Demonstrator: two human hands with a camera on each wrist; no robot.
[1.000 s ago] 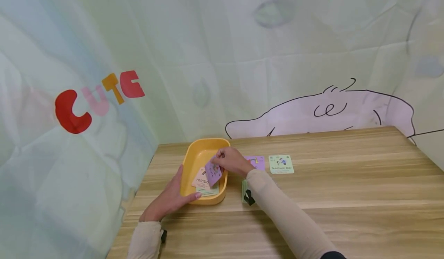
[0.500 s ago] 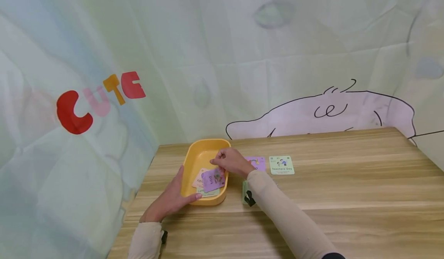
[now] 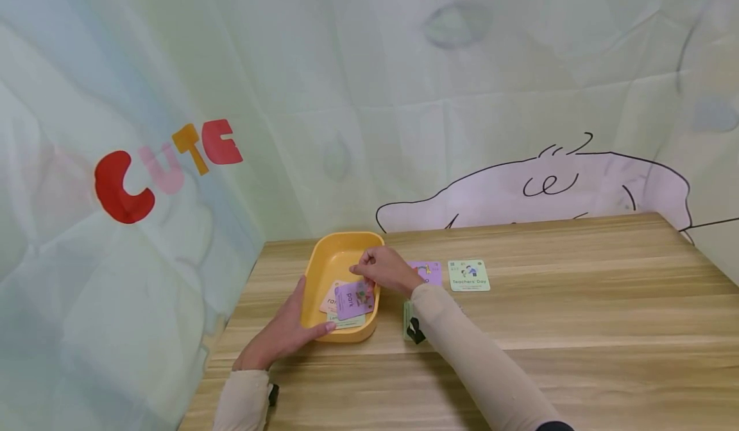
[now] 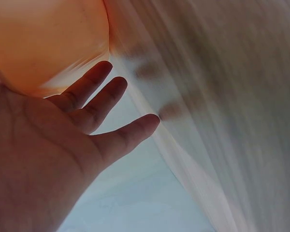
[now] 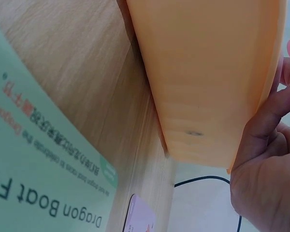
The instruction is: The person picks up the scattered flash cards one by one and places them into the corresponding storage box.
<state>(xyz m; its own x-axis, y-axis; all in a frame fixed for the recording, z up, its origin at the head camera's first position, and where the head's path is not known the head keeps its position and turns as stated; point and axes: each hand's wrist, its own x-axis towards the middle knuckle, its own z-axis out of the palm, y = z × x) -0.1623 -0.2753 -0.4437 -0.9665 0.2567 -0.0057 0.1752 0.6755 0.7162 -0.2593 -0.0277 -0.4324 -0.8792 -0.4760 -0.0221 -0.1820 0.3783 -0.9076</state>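
A yellow tray [image 3: 343, 239] stands on the table with several cards in it. Uppermost lies a purple "park" card [image 3: 353, 301], over a pink card [image 3: 328, 301] and a green card [image 3: 348, 322]. My left hand [image 3: 284, 328] rests on the tray's near left corner, thumb across the front rim. In the left wrist view, straight, spread fingers [image 4: 104, 104] show beside the tray's outer wall. My right hand [image 3: 388, 269] hangs over the right rim, fingers loosely bent, beside the purple card's upper corner. In the right wrist view its bent fingers [image 5: 266, 116] reach over the rim.
A green "Teachers' Day" card [image 3: 469, 276] lies right of the tray, with a purple card [image 3: 427, 273] partly behind my right wrist. Closer in, a green card [image 3: 407, 328] is mostly covered by the sleeve. Printed cloth [image 3: 312, 117] hangs behind the table [image 3: 577, 303].
One second ago my right hand pinched the purple card, tilted in the tray. My fingers let go of it, and it lies flatter on the others. My left hand has stayed in place.
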